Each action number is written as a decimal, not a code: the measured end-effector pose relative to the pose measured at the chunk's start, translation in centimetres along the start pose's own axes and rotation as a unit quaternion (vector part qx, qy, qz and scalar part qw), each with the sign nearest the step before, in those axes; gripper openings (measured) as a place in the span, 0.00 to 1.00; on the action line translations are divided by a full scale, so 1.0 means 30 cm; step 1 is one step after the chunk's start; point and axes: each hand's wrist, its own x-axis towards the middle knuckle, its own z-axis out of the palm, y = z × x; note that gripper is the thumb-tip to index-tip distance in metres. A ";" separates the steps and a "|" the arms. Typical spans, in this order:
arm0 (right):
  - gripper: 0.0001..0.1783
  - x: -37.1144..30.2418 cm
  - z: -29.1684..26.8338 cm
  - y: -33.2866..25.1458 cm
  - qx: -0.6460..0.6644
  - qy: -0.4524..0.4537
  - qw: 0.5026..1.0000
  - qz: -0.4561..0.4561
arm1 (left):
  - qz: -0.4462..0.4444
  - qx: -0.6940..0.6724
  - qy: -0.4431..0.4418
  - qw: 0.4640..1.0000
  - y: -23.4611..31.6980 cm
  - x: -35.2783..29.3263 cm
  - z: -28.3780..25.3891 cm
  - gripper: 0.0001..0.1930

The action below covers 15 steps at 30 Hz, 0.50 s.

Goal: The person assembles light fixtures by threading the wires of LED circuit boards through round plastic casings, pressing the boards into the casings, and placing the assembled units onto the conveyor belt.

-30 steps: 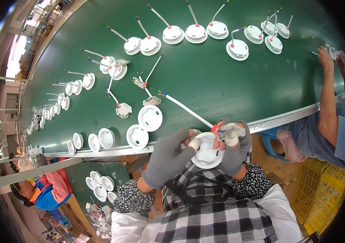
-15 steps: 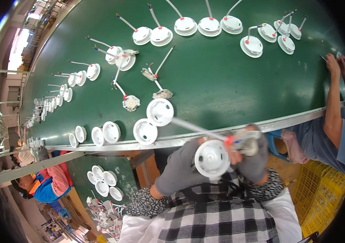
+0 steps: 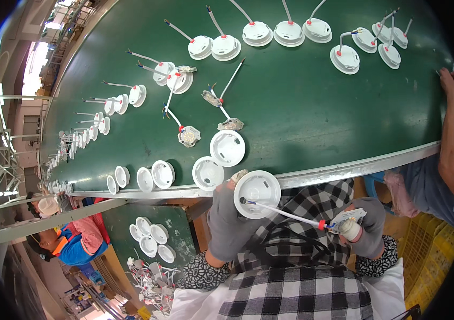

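My left hand (image 3: 224,214), in a grey glove, is closed on the rim of a white round lamp housing (image 3: 263,188), its hollow side facing up. A white cable (image 3: 293,215) with a red collar runs from a hole in that housing to a small LED board (image 3: 348,215). My right hand (image 3: 367,228), also gloved in grey, grips the board, its fingertips wrapped in white. Just beyond my left hand, two more empty housings, one nearer (image 3: 208,173) and one farther (image 3: 227,148), touch each other at the table's edge. Loose boards with cables (image 3: 189,136) lie behind them.
Many white lamp units (image 3: 226,48) with upright cables stand along the green table (image 3: 296,101). A lower side table (image 3: 176,224) carries several housings and a heap of cabled boards (image 3: 149,280). A co-worker's arm (image 3: 449,122) rests at the right; yellow crates (image 3: 429,256) stand below.
My hands have moved apart, the right one going right and down with the board. The housing has turned hollow side up, and the cable now stretches between the hands. The view has shifted slightly.
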 end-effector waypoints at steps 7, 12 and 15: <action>0.09 0.040 0.029 -0.042 -0.048 -0.080 0.996 0.001 | 0.097 0.102 0.050 0.989 -0.012 -0.013 0.013 0.38; 0.10 0.092 0.049 -0.083 -0.171 -0.155 0.969 0.085 | 0.131 0.158 0.059 0.977 0.019 -0.006 -0.002 0.36; 0.13 0.096 0.076 -0.040 -0.135 -0.180 0.972 0.066 | 0.145 0.140 0.053 0.978 0.026 -0.016 0.004 0.35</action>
